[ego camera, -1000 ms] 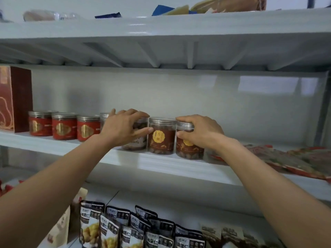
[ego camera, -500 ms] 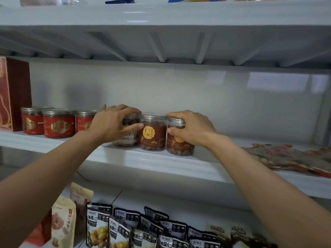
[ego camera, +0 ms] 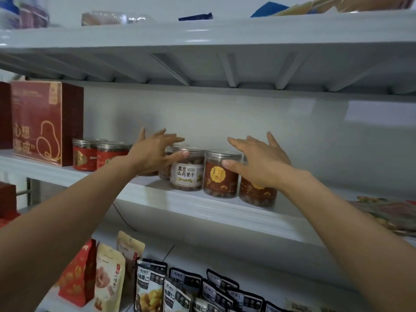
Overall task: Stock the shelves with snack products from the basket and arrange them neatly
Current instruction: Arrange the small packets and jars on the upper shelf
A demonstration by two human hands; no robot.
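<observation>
While I've got both hands up at the jar row on the middle shelf, here's my take on squaring it up. Landmark is the white-label jar. My left hand is just left of it, fingers spread and straight, gripping nothing, with the thumb resting against its lid edge. My right hand is off to its right, also splayed wide. That thumb touches the top of the brown-label jar standing right beside the white one, and the palm sits in front of a second brown jar further right. Left of the white jar, past my hand, are the red jars and then a big red box. Another jar hides behind my left hand, and I can't tell how it sits.

What I reckon works:
- Put flat palms on the outer sides and squeeze gently toward the white jar so the gaps close without tipping anything.
- Nudge the fronts level with the shelf lip and turn the labels out.

The basket isn't in view, so I can't say what's left to stock.
</observation>
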